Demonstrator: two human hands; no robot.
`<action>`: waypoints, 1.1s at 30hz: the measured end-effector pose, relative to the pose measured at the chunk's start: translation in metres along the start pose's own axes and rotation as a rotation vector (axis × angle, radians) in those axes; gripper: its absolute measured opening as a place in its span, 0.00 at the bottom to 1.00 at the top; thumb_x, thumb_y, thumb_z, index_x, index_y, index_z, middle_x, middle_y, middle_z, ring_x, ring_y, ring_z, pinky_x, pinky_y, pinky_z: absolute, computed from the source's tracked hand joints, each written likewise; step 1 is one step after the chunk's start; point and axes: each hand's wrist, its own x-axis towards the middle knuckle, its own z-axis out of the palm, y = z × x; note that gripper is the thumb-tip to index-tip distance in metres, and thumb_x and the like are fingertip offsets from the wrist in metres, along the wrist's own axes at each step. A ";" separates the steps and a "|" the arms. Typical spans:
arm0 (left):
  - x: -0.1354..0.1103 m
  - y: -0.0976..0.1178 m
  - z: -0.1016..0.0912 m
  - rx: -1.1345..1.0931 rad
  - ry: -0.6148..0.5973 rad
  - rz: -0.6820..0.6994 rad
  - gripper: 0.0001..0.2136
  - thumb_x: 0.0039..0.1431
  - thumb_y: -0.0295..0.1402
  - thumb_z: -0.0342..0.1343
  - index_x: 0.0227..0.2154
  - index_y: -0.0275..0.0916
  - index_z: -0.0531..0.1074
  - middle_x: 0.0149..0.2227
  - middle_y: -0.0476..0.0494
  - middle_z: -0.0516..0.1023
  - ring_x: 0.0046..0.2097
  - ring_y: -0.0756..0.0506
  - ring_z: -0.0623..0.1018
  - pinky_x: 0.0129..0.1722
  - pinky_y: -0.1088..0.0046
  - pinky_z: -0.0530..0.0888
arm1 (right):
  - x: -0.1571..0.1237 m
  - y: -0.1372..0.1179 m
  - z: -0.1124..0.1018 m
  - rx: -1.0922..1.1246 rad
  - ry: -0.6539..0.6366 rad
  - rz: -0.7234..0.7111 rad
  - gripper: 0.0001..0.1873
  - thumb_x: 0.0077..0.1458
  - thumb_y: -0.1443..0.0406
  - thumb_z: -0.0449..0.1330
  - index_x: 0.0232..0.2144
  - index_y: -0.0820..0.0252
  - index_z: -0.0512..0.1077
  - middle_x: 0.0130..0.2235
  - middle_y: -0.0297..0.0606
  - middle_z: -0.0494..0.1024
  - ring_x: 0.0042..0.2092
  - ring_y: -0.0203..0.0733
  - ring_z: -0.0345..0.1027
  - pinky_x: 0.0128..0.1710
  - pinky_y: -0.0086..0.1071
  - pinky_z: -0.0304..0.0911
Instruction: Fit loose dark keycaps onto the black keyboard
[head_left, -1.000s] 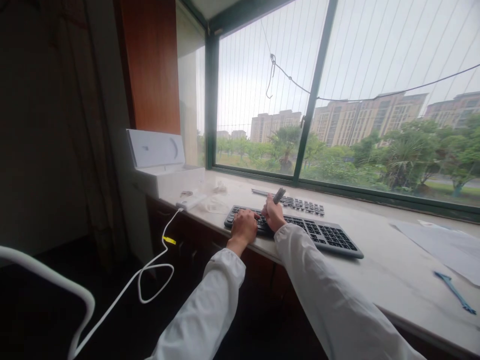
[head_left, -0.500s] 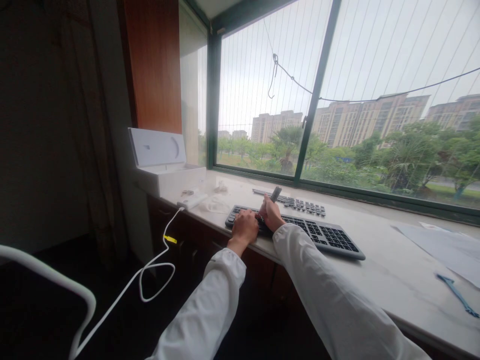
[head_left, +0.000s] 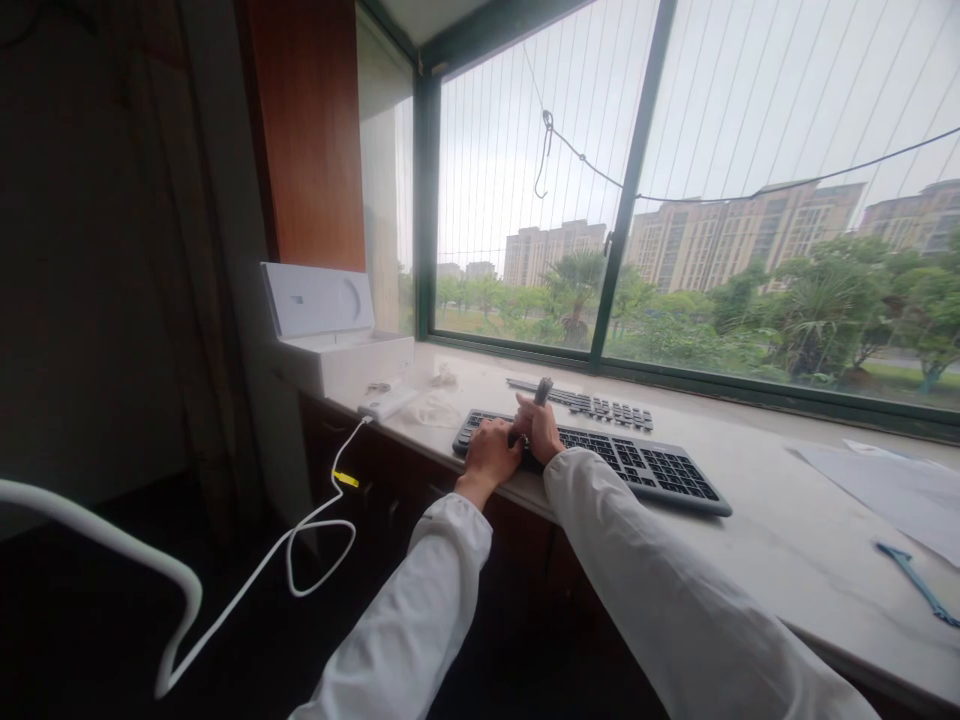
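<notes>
A dark grey full-size keyboard (head_left: 671, 478) lies along the front edge of the white countertop, with many of its key positions showing dark. Across its left part rests my left hand (head_left: 491, 455), fingers bent over the keys and gripping there. Just beside it, my right hand (head_left: 538, 430) is closed round a dark stick-like tool (head_left: 544, 388). The handle sticks up above my fist, while the lower end points down at the keys and is mostly hidden by my hands. Loose keycaps (head_left: 611, 410) lie in rows behind the keyboard.
An open white box (head_left: 337, 365) stands at the left end of the countertop (head_left: 757, 560). Nearby are a white power strip (head_left: 386, 403), its cable (head_left: 306, 525) hanging down, and a crumpled clear bag (head_left: 431, 408). Paper sheets (head_left: 877, 495) and a blue tool (head_left: 916, 582) lie at right.
The tool in my right hand has shifted slightly left and stands more upright. My right hand has moved a little closer to my left, which stays on the keyboard.
</notes>
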 end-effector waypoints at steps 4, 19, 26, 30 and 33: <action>0.000 -0.001 0.001 -0.013 0.006 -0.004 0.12 0.59 0.39 0.52 0.41 0.40 0.75 0.42 0.41 0.76 0.47 0.40 0.72 0.48 0.65 0.68 | -0.002 0.000 0.000 -0.017 0.017 -0.036 0.24 0.46 0.57 0.63 0.17 0.54 0.49 0.14 0.23 0.49 0.16 0.27 0.40 0.13 0.27 0.41; 0.002 -0.008 0.007 -0.414 0.217 -0.144 0.06 0.62 0.33 0.52 0.38 0.41 0.73 0.36 0.46 0.80 0.39 0.46 0.77 0.42 0.71 0.70 | -0.005 -0.022 -0.001 -0.062 0.215 -0.271 0.28 0.50 0.51 0.60 0.14 0.55 0.48 0.14 0.23 0.46 0.17 0.28 0.39 0.16 0.28 0.42; 0.001 -0.013 0.003 -0.553 0.341 -0.220 0.09 0.64 0.35 0.48 0.40 0.42 0.73 0.37 0.47 0.80 0.37 0.49 0.78 0.40 0.74 0.71 | -0.013 -0.030 -0.005 -0.752 0.066 -0.381 0.25 0.54 0.50 0.55 0.14 0.59 0.63 0.17 0.31 0.63 0.22 0.33 0.55 0.23 0.28 0.50; 0.001 -0.015 0.002 -0.606 0.370 -0.215 0.11 0.65 0.37 0.48 0.41 0.40 0.73 0.36 0.46 0.80 0.30 0.51 0.77 0.36 0.75 0.71 | -0.015 -0.029 -0.006 -0.902 -0.048 -0.462 0.19 0.53 0.53 0.57 0.19 0.60 0.73 0.20 0.32 0.70 0.25 0.35 0.60 0.27 0.27 0.52; 0.000 -0.014 0.001 -0.619 0.396 -0.235 0.10 0.64 0.36 0.49 0.42 0.41 0.73 0.35 0.47 0.80 0.28 0.51 0.76 0.34 0.75 0.71 | -0.015 -0.026 -0.007 -0.939 -0.122 -0.447 0.15 0.49 0.55 0.61 0.20 0.59 0.74 0.19 0.32 0.70 0.25 0.35 0.59 0.27 0.26 0.52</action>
